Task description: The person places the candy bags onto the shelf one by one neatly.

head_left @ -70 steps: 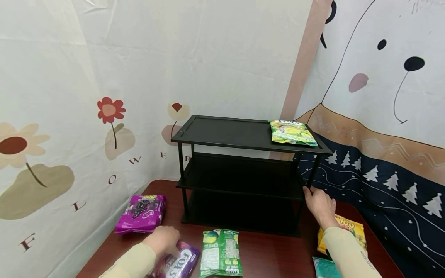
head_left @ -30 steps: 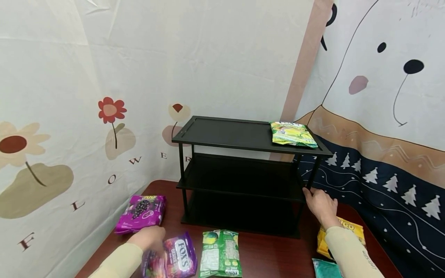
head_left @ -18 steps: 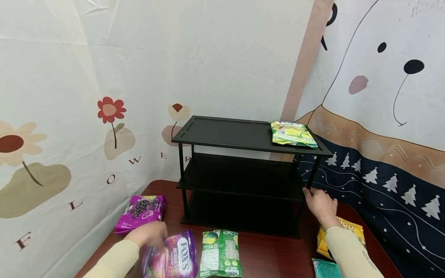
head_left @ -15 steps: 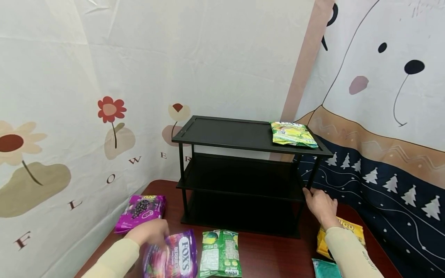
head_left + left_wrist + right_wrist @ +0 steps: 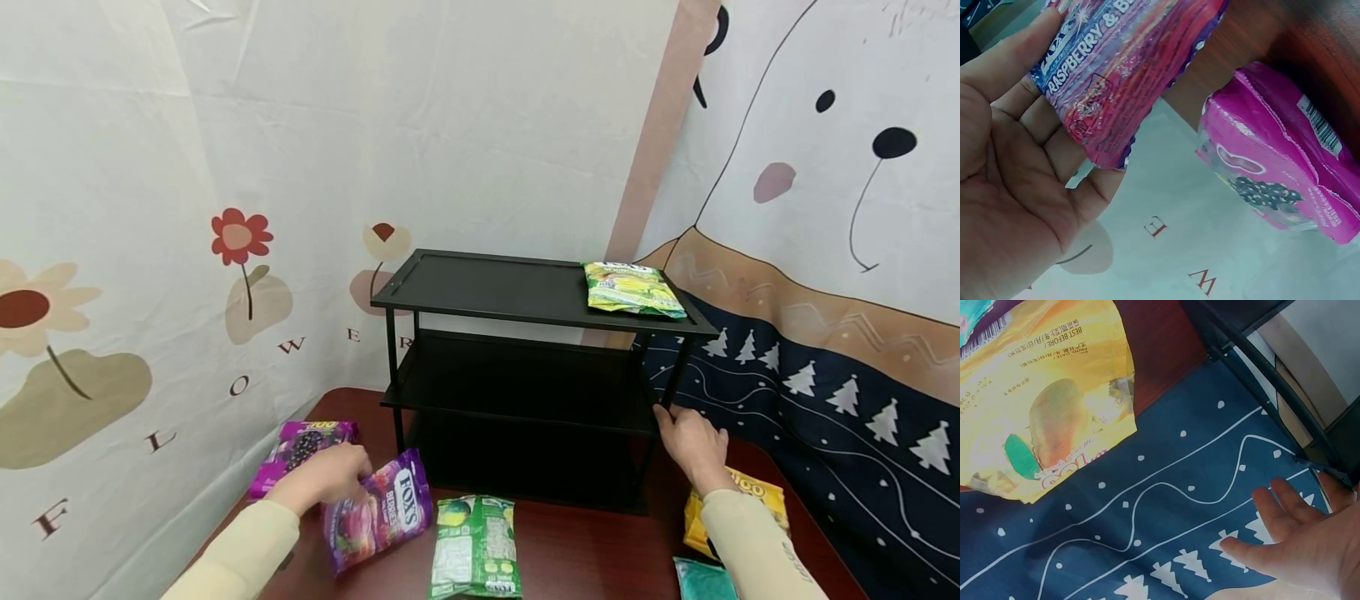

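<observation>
Pouch of Fox's Berries (image 5: 397, 508) tilts, pinched in the left hand (image 5: 330, 472). The right hand (image 5: 692, 439), fingers loosely spread, touches the black three-tier rack (image 5: 502, 287).

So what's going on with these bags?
A person's left hand holds a purple Fox's bag near the black rack; the right hand touches the rack's right side. A yellow-green bag lies on the top shelf. A magenta bag, a green bag, a yellow bag and a teal bag lie on the table.

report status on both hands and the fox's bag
Left hand grips Fox's Berries bag, tilted. Right hand at shelf, by front right post. Possible obstacle: green bag in front of shelf.
</observation>
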`<state>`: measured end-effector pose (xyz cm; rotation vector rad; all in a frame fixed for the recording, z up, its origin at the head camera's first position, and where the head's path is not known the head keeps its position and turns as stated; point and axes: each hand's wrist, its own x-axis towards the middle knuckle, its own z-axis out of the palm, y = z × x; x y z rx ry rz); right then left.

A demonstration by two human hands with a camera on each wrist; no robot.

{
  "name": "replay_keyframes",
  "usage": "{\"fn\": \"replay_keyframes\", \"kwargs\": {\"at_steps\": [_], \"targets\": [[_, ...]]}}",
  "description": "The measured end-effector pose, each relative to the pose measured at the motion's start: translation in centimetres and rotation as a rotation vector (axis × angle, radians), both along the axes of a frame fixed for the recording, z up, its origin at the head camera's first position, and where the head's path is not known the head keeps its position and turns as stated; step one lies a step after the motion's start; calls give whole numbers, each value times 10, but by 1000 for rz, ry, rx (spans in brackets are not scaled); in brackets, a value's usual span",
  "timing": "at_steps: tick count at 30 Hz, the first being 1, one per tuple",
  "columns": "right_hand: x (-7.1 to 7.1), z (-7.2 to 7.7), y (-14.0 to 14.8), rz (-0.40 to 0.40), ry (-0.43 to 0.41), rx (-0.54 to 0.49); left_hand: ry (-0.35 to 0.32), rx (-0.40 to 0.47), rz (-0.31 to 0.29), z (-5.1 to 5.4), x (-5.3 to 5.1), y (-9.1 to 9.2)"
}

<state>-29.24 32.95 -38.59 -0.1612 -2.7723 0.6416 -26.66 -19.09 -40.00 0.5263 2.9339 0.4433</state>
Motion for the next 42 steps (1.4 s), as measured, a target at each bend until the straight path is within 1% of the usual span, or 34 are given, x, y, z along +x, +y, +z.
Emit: {"fn": "replay_keyframes", "kwargs": {"at_steps": [2,8,11,14,17,22,25,30,35,39,42], "targets": [[0,0,0,4,0,-6,15,3,-12,0,-1,-1],[-1,-2,2,7,18,-14,69,17,-105,2,-2,-3],[-1,-3,2,-2,24,-10,94,31,-129,5,-3,-3],[-2,-3,2,-5,20,-11,109,45,-131,8,-2,-1],[-2,-4,1,-5,13,-14,106,64,-136,11,-1,1],[-2,-4,0,-1,1,-16,93,119,-136,13,0,4],[-2,-4,1,7,2,-22,111,140,-155,14,-1,5],[-2,-4,1,13,9,-23,153,164,-215,19,-4,7],[-1,-3,0,1,-5,-17,120,257,-230,25,-6,11],[-1,-3,0,-3,-13,-24,117,318,-230,30,-6,15],[-1,-3,0,0,2,-34,115,359,-227,34,-6,19]]}}
